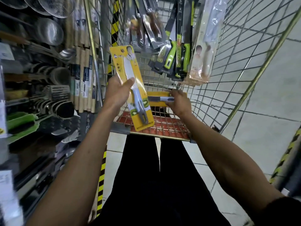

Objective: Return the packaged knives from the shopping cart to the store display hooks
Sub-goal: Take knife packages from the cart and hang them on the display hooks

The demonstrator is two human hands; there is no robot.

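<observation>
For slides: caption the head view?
Left hand holds yellow knife pack above cart; right hand grips second pack.

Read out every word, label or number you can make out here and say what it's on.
"水果刀", printed vertically on the yellow knife card held by the left hand.
Small print at that card's bottom edge: too small to read.
Labels on the wooden rods: blurred.
Print on the green-handled knife packs: blurred.
Second yellow card gripped by the right hand: nothing legible.

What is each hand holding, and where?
The left hand grips a yellow knife package at its middle; right hand grips a second yellow package by its right end, in the cart.
</observation>
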